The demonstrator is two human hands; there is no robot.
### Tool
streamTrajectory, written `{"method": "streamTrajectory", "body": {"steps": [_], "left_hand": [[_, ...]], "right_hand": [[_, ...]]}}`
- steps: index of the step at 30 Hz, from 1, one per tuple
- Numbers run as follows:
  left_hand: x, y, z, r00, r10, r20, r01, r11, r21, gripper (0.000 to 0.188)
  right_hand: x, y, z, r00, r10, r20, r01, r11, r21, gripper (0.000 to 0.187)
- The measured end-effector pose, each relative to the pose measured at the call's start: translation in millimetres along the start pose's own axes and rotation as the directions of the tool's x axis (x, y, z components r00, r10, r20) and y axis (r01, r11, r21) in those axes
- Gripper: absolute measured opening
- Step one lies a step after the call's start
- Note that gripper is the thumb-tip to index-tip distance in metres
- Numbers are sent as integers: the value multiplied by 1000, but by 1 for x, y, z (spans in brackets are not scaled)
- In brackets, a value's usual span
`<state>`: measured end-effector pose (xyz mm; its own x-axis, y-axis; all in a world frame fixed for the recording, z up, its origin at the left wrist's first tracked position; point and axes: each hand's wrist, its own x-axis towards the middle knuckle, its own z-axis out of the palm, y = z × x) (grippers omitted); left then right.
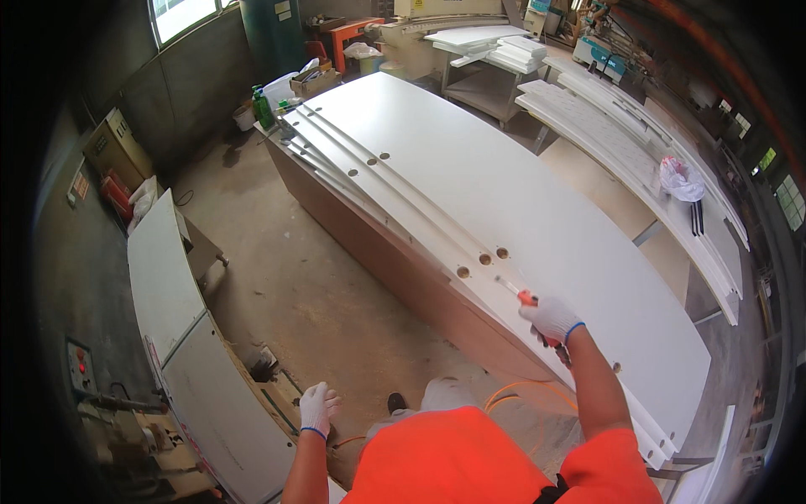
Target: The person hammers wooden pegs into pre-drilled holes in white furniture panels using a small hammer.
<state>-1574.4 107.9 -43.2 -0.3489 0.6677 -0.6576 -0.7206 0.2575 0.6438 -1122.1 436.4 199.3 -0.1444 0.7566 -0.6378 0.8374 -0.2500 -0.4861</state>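
Observation:
My right hand (550, 321), in a white glove with a blue cuff, is closed round a red and black air blow gun (527, 298). Its thin nozzle points toward the far left, just over a long white panel strip (420, 231). Near the nozzle tip, several round holes (484, 259) are cut in the strips. These strips lie stacked along the left edge of a large white panel (537, 185). My left hand (317, 409), gloved the same way, hangs away from the stack with its fingers loosely bent and nothing in them.
An orange hose (520, 385) curves below the stack's near left side. White boards (164, 277) on a machine table run along the left. More white panels (604, 134) rest on supports at the right. A green bottle (262, 107) and a cardboard box (315, 80) are at the far end.

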Motion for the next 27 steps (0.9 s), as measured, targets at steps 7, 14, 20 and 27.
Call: {"method": "streamTrajectory", "body": {"steps": [7,14,20,27], "left_hand": [[150,176,141,979,203,-30,-180,918,353,29],[328,307,294,777,464,426,-608,374,701,25],[460,410,388,554,500,666,-679,-191,708,28],[672,568,394,496,634,594,-464,-385,798,23]], "right_hand": [[61,-77,2,997,68,25,-71,988,141,30],[173,-160,11,998,19,55,-38,934,355,38],[279,-251,8,985,-133,113,61,868,494,28],[390,-397,28,938,-282,-201,344,833,433,45]]}}
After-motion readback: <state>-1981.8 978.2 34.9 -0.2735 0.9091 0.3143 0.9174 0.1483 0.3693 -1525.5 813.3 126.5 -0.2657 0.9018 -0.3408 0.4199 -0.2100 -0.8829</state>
